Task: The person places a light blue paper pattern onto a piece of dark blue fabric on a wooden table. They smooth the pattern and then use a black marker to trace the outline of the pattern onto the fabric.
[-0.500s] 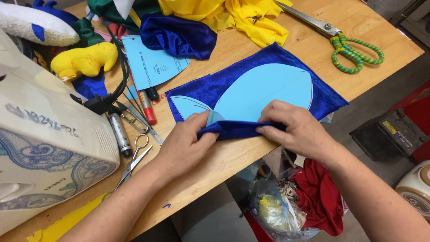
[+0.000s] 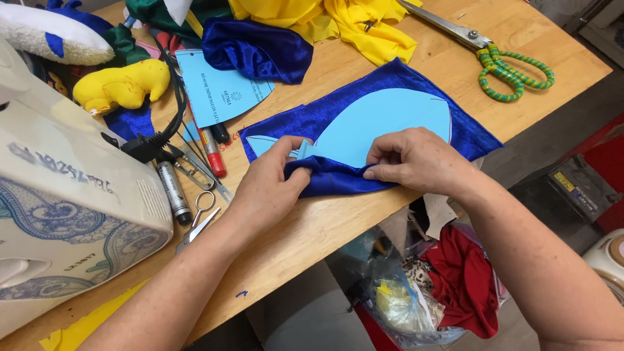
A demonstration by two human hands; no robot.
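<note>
Both hands, the left hand (image 2: 272, 181) and the right hand (image 2: 416, 160), have fingers pinching the near edge of the blue cloth (image 2: 338, 175) under a light-blue paper pattern (image 2: 383, 123) on the table (image 2: 325, 221), with small scissors (image 2: 198, 218), pens (image 2: 211, 153) and a sewing machine (image 2: 71, 195) left of the cloth and big scissors (image 2: 500, 55) beyond it.

fabric: shiny royal-blue satin piece (image 2: 416, 78), spread flat on the wooden table near its front edge, its near edge folded up over the pattern
pattern: light-blue paper template (image 2: 390, 120), rounded fish-like shape with a narrow tail end, lying on top of the fabric, its tail pointing left
</note>
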